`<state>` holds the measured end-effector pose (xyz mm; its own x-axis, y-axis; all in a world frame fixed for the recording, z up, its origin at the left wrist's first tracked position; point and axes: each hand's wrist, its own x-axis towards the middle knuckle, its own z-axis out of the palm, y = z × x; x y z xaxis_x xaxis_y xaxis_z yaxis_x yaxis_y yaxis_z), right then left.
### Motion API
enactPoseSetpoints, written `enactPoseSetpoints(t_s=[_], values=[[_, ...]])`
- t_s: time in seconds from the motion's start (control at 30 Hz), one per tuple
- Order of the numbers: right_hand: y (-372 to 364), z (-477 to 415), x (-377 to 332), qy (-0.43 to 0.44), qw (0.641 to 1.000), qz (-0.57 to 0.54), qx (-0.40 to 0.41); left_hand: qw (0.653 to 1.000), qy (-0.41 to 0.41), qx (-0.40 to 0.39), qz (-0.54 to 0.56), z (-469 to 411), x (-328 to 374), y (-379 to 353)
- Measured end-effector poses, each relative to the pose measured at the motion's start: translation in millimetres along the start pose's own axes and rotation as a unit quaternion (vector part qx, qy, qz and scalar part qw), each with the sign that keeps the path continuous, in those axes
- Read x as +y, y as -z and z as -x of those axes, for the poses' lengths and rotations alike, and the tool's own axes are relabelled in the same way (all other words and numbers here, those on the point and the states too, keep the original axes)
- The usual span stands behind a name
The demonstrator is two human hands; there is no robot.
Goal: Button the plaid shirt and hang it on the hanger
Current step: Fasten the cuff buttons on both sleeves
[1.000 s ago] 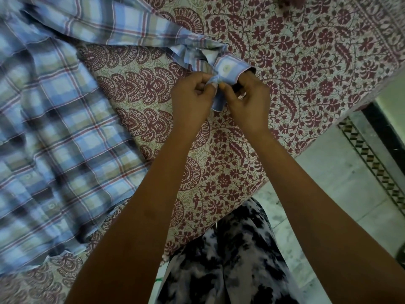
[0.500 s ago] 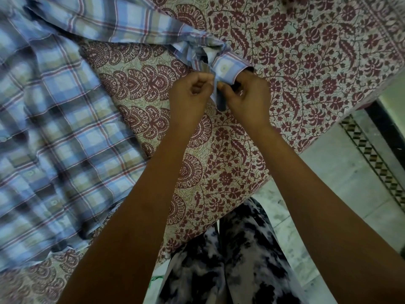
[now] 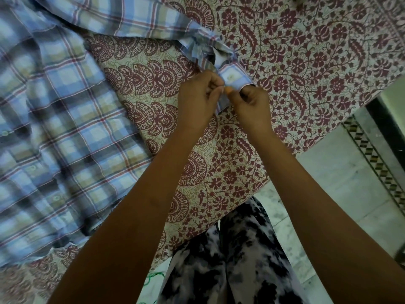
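Blue, white and red plaid is seen across the left side, where the shirt [image 3: 65, 119] is laid on a cover [image 3: 306, 62] printed with maroon flowers. A row of small pale buttons is seen down its front. One sleeve [image 3: 135, 16] is stretched toward the middle, ending in a bunched cuff [image 3: 238, 79]. One edge of the cuff is pinched by the left hand [image 3: 197, 102], the other by the right hand [image 3: 252, 104], fingers curled and thumbs brought close together. A pale button [image 3: 230, 77] is shown on the cuff just above them. Black-and-white trousers [image 3: 230, 260] and a pale floor [image 3: 341, 178] are seen below the cover's edge
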<state>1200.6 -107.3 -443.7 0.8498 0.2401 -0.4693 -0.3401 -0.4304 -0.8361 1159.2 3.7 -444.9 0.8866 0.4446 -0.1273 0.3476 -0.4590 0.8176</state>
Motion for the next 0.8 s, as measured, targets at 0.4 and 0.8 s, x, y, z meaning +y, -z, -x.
enactPoseSetpoints(t_s=[0.4,0.8], values=[[4,-6,1,-0.091,0.991,-0.034,-0.093,0.933,0.229,-0.137,0.241,-1,6,10],[-2,-4,5,0.305,0.878,0.358,0.084,0.818,0.356,-0.17,0.419,-6,3,14]])
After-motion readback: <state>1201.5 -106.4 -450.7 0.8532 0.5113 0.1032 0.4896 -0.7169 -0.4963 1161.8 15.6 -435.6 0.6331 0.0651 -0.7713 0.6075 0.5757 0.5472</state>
